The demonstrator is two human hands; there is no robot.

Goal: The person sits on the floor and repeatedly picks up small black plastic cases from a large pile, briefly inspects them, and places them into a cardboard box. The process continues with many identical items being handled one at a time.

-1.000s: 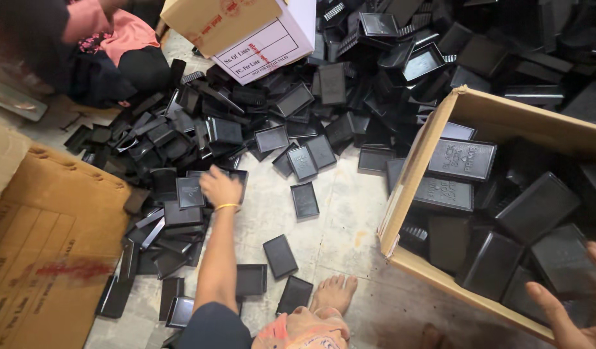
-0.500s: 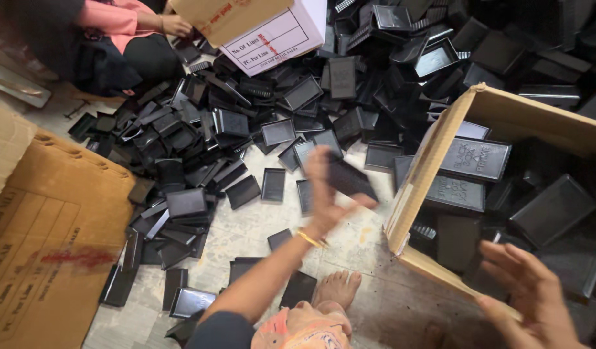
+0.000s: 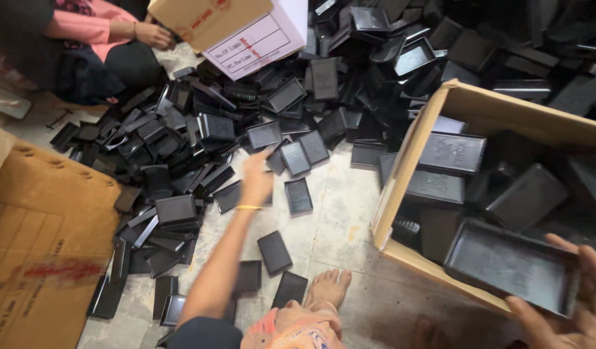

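Head view: your left hand (image 3: pixel 256 178), empty and loosely spread, is back out over the scattered flat black plastic trays (image 3: pixel 298 195) on the floor, having dropped its last piece; your right hand (image 3: pixel 579 307) now grips a larger black rectangular tray (image 3: pixel 511 265) at the open cardboard box (image 3: pixel 414 145) rim.

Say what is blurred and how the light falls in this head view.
Head view: the left hand is smeared by motion blur; the right hand and its black tray look softer than the sharp floor trays; the light is dim, flat daylight without glare.
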